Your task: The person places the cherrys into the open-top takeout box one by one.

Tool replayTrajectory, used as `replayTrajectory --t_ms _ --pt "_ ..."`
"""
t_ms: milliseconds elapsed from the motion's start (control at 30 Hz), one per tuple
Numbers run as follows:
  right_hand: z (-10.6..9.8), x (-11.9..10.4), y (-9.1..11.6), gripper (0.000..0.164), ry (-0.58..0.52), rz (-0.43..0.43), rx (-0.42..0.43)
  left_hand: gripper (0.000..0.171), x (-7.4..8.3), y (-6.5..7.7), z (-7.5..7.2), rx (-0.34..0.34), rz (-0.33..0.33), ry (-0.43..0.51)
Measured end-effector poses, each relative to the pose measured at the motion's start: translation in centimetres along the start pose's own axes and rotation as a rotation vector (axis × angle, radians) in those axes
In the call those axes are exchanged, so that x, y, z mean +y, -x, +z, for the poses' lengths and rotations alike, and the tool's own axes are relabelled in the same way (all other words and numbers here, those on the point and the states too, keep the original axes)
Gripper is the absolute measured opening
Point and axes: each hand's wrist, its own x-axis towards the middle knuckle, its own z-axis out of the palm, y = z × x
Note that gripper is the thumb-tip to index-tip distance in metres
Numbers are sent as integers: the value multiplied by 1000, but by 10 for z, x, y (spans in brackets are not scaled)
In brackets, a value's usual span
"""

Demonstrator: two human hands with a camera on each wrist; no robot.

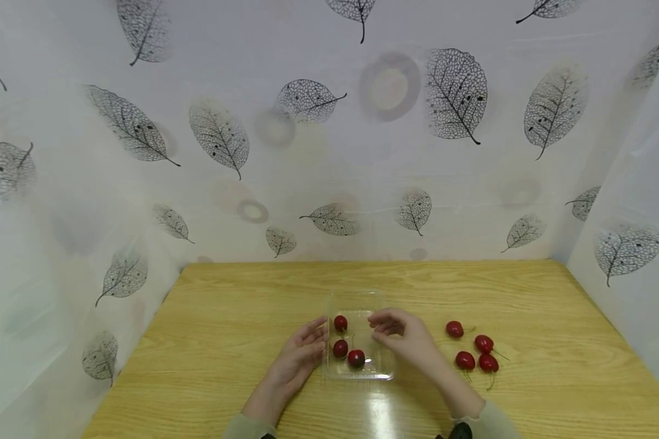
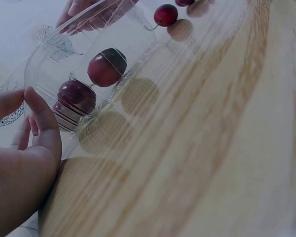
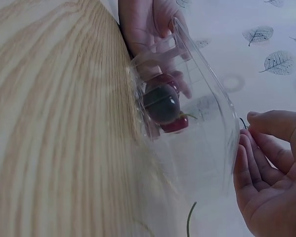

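A clear plastic box [image 1: 384,369] stands on the table with three dark red cherries inside: one cherry [image 1: 340,323] toward the back, another cherry [image 1: 340,349] on the left, and a cherry [image 1: 356,358] near the front. My left hand [image 1: 295,361] rests its fingertips and thumb against the box's left side. At the right side, my right hand [image 1: 412,341] has its thumb and forefinger bent toward each other with a gap between the tips. A thin dark line shows between these tips in the right wrist view; I cannot tell what it is. No cherry shows in either hand.
Several stemmed cherries [image 1: 465,360] lie on the wooden table [image 1: 241,292], to the right of my right hand. A pale curtain [image 1: 307,158] printed with leaf skeletons encloses the table at the back and sides.
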Motion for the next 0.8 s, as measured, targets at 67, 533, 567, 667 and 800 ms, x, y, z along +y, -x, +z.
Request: replayTrajectory --t_ms 67,533,567,667,800 --pt "-3 -1 1 30 -1 13 4 63 0 0 0 2 -3 2" --pt "-33 0 10 27 26 42 50 65 1 1 2 26 -14 -3" --pt "-35 1 11 27 32 41 58 65 1 2 2 30 -16 -3" --pt "-42 4 13 27 49 34 80 66 2 2 3 39 -18 -7" --pt "-52 8 16 26 85 28 111 67 2 1 3 37 -15 -11"
